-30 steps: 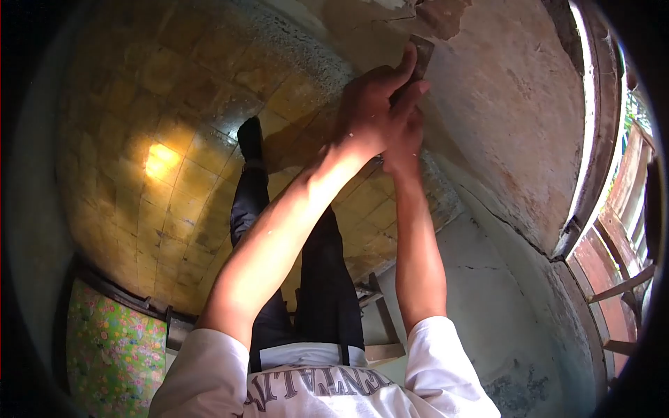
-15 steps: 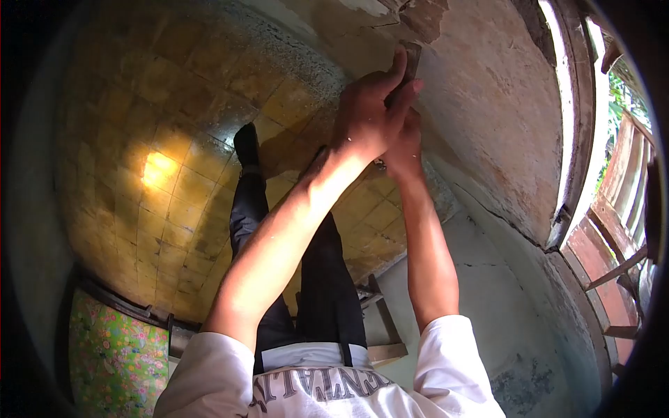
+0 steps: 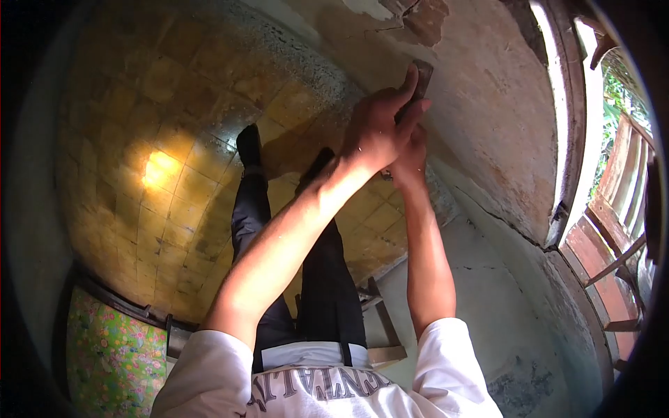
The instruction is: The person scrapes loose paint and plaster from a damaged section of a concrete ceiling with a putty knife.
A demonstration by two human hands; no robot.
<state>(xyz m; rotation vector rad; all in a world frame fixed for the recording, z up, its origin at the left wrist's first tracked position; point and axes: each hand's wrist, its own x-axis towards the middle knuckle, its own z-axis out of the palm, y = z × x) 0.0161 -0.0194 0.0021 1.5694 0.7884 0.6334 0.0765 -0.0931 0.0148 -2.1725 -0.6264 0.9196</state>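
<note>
A dark brown, narrow block [image 3: 421,78] is gripped up against the plaster wall, its far end sticking out past my fingers. My left hand [image 3: 380,129] is wrapped around it, the thumb and a finger lying along its sides. Just behind and below, my right hand [image 3: 411,155] is closed at the block's lower end, with its fingers mostly hidden by the left hand. Above the block, a patch of plaster [image 3: 426,22] has broken away from the wall [image 3: 481,104].
My legs and dark shoes [image 3: 248,145] stand on worn yellow floor tiles [image 3: 171,198]. A wooden frame [image 3: 382,320] sits near my right leg. To the lower left is a green flowered cover [image 3: 115,348]. A window opening with wooden slats [image 3: 617,226] is at the right.
Both hands have slid a short way down and to the right along the wall, carrying the block with them. The grip looks the same.
</note>
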